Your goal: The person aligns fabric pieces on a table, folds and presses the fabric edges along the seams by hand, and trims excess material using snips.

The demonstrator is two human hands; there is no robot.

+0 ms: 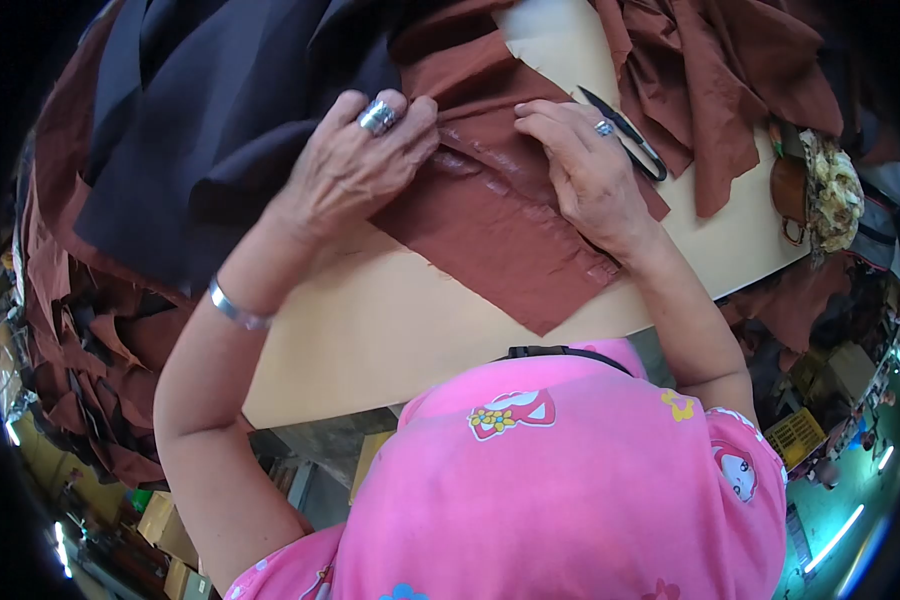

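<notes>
A reddish-brown cloth [510,230] lies on the pale table, its pointed corner toward my body. My left hand [365,155] has curled fingers closed on the cloth's left edge, where it meets a dark cloth [200,130]. On the right part of the same brown cloth rests my right hand [585,170], fingers bent and pressed together; whether they pinch a fold is hard to see. Black thread snips [622,130] lie just beyond my right hand, beside its ring finger.
More brown cloth [690,80] is heaped at the back right of the table [310,350]. Near its right edge sits a brown pouch [790,195] beside a crumpled yellowish bundle [835,195]. Brown scraps [80,380] hang at the left. A yellow crate [795,438] stands below on the right.
</notes>
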